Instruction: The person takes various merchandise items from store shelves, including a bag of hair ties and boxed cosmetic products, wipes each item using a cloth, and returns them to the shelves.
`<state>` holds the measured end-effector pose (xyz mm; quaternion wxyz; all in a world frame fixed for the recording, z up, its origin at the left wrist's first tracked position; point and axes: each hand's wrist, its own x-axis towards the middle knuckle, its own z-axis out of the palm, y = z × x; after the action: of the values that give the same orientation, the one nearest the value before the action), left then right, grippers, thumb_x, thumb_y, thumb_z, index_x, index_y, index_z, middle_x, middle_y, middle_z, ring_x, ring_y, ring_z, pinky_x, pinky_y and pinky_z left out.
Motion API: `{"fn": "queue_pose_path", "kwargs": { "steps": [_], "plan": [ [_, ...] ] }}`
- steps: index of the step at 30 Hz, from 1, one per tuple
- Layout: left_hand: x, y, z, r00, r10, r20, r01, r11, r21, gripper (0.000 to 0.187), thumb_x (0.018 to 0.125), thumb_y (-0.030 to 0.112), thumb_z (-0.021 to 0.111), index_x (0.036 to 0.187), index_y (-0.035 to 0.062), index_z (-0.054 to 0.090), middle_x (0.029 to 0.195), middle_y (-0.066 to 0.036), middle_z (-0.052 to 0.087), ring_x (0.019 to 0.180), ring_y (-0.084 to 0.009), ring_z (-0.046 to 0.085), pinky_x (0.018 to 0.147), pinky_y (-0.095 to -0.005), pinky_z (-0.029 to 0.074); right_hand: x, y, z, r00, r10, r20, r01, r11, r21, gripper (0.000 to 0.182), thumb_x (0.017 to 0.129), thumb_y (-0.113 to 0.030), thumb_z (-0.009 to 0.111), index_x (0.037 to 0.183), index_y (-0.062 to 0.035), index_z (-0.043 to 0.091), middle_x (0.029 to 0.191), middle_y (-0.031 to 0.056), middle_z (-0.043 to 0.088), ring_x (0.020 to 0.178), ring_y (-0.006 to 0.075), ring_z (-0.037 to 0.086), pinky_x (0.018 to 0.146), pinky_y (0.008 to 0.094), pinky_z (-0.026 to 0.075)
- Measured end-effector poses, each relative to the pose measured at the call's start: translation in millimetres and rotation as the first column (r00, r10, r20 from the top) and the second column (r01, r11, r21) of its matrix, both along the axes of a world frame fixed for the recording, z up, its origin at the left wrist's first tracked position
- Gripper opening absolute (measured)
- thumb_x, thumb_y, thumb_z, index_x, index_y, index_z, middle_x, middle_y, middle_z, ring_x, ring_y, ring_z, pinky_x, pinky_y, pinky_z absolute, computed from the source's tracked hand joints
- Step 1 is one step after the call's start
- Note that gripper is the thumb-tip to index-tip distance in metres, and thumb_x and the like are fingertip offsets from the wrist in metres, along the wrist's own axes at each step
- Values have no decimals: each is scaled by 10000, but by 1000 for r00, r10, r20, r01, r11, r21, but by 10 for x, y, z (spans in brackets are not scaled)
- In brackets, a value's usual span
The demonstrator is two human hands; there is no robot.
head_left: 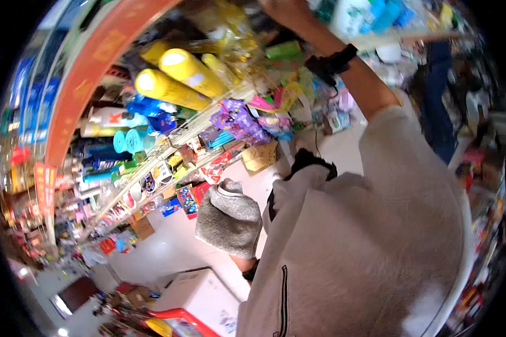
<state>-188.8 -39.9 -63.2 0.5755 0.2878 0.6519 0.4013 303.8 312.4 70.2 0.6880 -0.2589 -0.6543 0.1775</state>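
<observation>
My left hand point(242, 262) is low in the view, a black band at its wrist. A fuzzy grey cloth point(229, 220) covers the hand and hides the fingers; it appears to be held there. My right arm stretches up along the shelf, a black band point(331, 64) on the wrist. Only part of my right hand point(287, 11) shows at the top edge, near yellow plastic-wrapped goods point(236, 39); its fingers are cut off by the frame. Two large yellow cans point(191, 73) lie or stand on the shelf beside it.
Store shelves point(168, 146) run diagonally, crowded with bottles, turquoise rolls point(132, 140) and a purple package point(239, 121). A cardboard box point(260, 157) sits at the shelf's foot. On the pale tiled floor point(168, 241) stands a white box point(202, 297) beside a red curved bar point(183, 314).
</observation>
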Motion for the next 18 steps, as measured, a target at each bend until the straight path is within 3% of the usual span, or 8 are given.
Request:
{"fn": "queue_pose_path", "kwargs": {
  "steps": [1,2,4,5,7,11,14,18],
  "plan": [
    [-33,104,4,999,-33,-12,34,999,9,495,976,257,528,1367,-33,438,1328,-134,533,1156,-263,540,969,-399,468,-158,-218,67,692,-607,391,624,775,97,499,707,-101,710,1164,60,591,1116,251,622,1014,402,599,881,478,492],
    [-68,190,13,998,-60,-24,60,998,18,494,973,254,532,1365,-32,440,1326,-133,534,1155,-261,541,969,-397,468,-282,-84,-280,715,-660,230,551,735,396,317,794,-193,686,1083,-80,616,1057,138,652,963,302,639,839,411,510],
    [-104,345,17,991,-126,-41,127,992,15,493,968,249,541,1361,-32,444,1323,-131,536,1154,-258,541,968,-394,467,-1014,-648,-266,927,-334,170,335,942,23,147,814,-169,657,945,-102,647,902,101,660,824,277,651,738,381,517],
    [-117,400,30,987,-152,-47,153,988,21,492,965,246,545,1359,-32,446,1322,-131,538,1153,-257,541,968,-392,466,-1312,-774,-328,879,-400,258,412,911,9,212,814,-166,653,1018,-113,627,812,106,626,734,265,646,654,392,524],
    [-126,479,39,980,-194,-54,196,980,41,490,960,240,554,1354,-31,450,1319,-129,540,1152,-254,541,968,-389,465,-1808,-941,-496,894,-422,148,370,884,287,263,826,-139,632,1081,-107,575,742,102,587,641,279,620,554,400,520],
    [-114,569,21,967,-250,-42,253,963,94,487,949,229,571,1346,-31,459,1313,-126,544,1149,-248,542,967,-383,463,-2437,-1564,-386,972,-170,161,180,982,-49,243,814,-82,598,1054,-105,571,732,106,585,638,287,621,528,423,497],
    [-184,563,8,963,-266,-46,270,954,134,485,941,221,584,1340,-30,465,1309,-123,547,1147,-244,543,967,-378,461,-2746,-1760,-391,959,-126,255,147,987,-69,259,803,-61,617,1055,-92,562,811,98,589,705,296,629,577,400,506],
    [-234,529,-26,962,-271,-27,272,947,171,483,931,210,602,1331,-29,474,1304,-120,551,1144,-238,543,966,-372,459,-3018,-1906,-468,971,-130,201,160,977,-141,251,812,-76,621,1056,-92,565,826,96,600,718,303,634,583,405,508]
  ]
}}
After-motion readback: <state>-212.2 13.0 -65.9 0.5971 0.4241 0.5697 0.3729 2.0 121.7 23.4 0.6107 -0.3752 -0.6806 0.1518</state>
